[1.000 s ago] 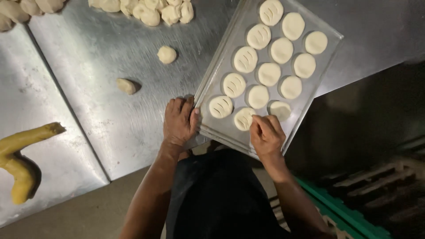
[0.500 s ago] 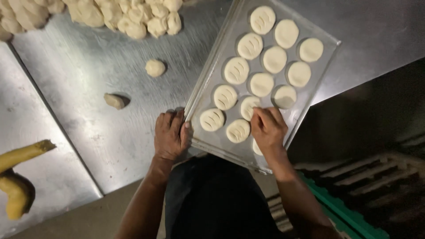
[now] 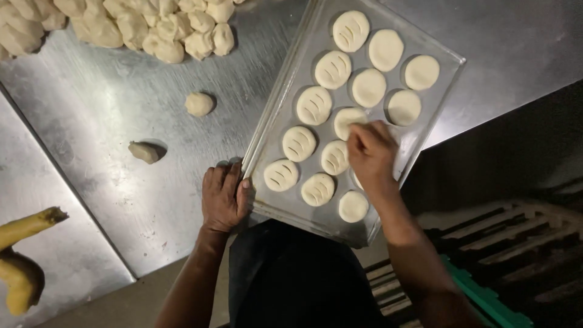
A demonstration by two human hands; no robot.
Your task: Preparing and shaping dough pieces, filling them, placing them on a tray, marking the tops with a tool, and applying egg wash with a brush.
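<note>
dough discs (image 3: 317,188) lay in rows on the metal tray (image 3: 446,82), which sat tilted across the steel bench (image 3: 91,121) with its near corner over the edge, just in front of me. my right hand (image 3: 371,152) was closed in a pinch over the disc in the middle of the tray, fingertips bunched at its edge; whether it gripped a small blade or only the dough i could not tell, as the fingers hid it. my left hand (image 3: 223,195) lay open and flat on the bench, fingers touching the tray's left rim and holding nothing. as far as i could judge, the work was a good half done: seven discs on the left and centre already bore short slashes, while three at the far right corner and one plain disc (image 3: 353,206) nearest me were smooth, and the one under my hand looked unfinished. two loose dough balls (image 3: 198,104) rested apart on the bare bench to the left of the tray, and a heap of dough lumps (image 3: 133,27) crowded the far edge, so more shaping seemed left beyond this tray. the bench was dull stainless sheet, dusted and smeared, with a seam running across it on the left; two yellowish curved things (image 3: 21,276) lay at its near left corner. the room was dim, with dark slatted pallets (image 3: 516,231) and a green crate edge (image 3: 480,297) low on my right
</note>
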